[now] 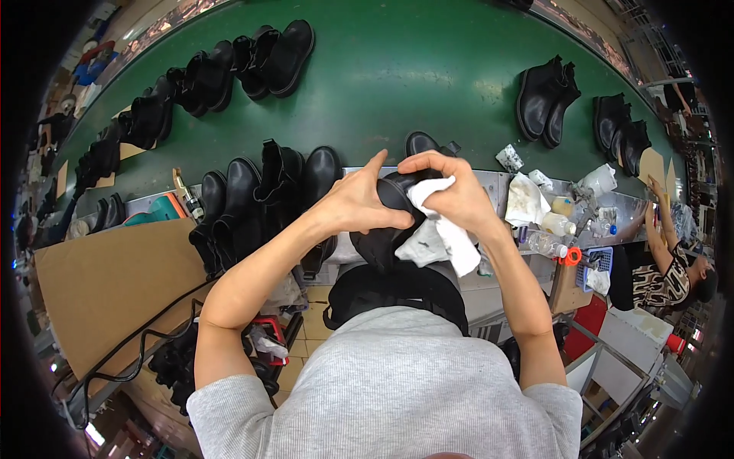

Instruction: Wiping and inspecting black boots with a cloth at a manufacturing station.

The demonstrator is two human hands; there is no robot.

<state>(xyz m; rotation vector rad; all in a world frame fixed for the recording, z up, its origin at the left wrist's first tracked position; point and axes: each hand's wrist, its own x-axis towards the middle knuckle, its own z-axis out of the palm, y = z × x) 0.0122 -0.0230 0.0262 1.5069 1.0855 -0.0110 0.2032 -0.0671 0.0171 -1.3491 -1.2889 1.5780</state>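
Note:
In front of my body, a black ankle boot [376, 249] is held close to the table's near edge. My left hand [361, 200] grips it from the left, thumb and fingers spread around it. A white cloth [453, 243] is bunched in my right hand [457, 197], its loose end hanging beside the boot. The fingers of that hand curl over the boot's right side, with part of the cloth against it. Both hands cover much of the boot. Just beyond my right hand lies another black boot [422, 143], partly hidden.
More black boots [241, 187] stand close on my left; others line the green table [397, 69]. Bottles [547, 243] and a stained cloth [526, 200] lie to the right, near a blue basket [600, 269]. A cardboard sheet [115, 287] is at left. Another person [665, 279] works at far right.

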